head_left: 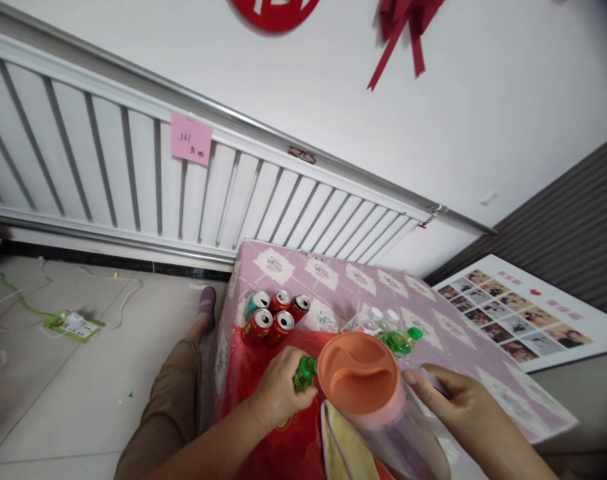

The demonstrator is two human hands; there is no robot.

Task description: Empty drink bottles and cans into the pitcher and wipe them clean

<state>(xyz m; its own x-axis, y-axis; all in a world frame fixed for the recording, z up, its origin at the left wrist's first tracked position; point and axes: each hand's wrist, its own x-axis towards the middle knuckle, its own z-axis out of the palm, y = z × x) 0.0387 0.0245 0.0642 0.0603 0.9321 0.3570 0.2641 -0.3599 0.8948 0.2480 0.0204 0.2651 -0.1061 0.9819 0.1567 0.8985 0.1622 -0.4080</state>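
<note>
My left hand is closed around a green bottle, of which only the cap end shows past my fingers. My right hand grips the handle of a clear plastic pitcher with an orange lid. The pitcher is tilted and sits between my two hands, over a red cloth on the table. Another green bottle lies just behind the lid.
Several red drink cans and one teal can stand at the table's left end on a pink patterned tablecloth. White-capped bottles lie behind the pitcher. A yellow cloth, a photo board, a power strip and my leg are also in view.
</note>
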